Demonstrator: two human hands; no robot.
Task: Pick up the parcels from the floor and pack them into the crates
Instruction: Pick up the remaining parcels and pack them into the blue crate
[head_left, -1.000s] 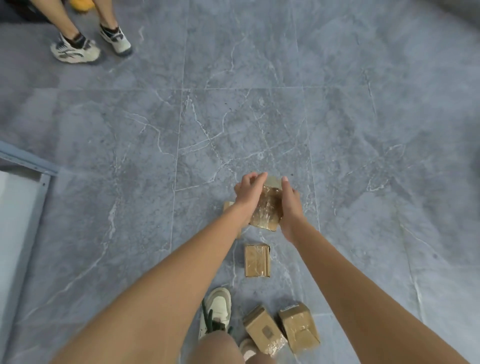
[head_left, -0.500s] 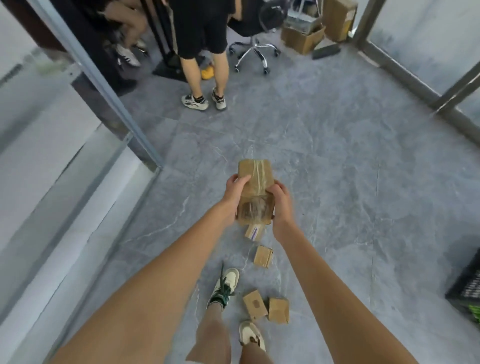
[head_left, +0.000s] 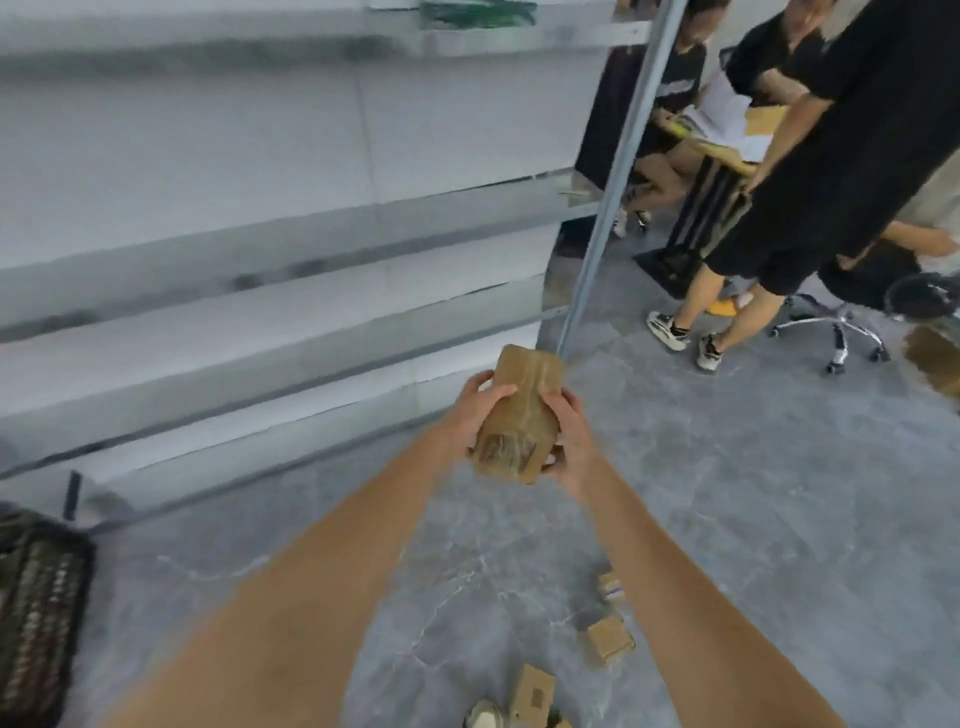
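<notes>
I hold a brown taped cardboard parcel (head_left: 521, 415) in front of me, well above the floor. My left hand (head_left: 475, 410) grips its left side and my right hand (head_left: 569, 441) grips its right side and lower corner. A black mesh crate (head_left: 39, 613) stands on the floor at the far left. Three more small parcels lie on the grey floor below my arms: one with a label (head_left: 610, 587), one beside it (head_left: 607, 640), and one at the bottom edge (head_left: 531, 693).
A glass wall with frosted bands (head_left: 260, 234) and a metal post (head_left: 597, 234) runs close on the left. People in black (head_left: 831, 156) stand and sit at the right rear, beside an office chair base (head_left: 831, 332). My shoe (head_left: 485, 716) shows at the bottom.
The parcel has been lifted from the floor and carried up. My view has swung left, bringing the glass wall and the black crate into sight.
</notes>
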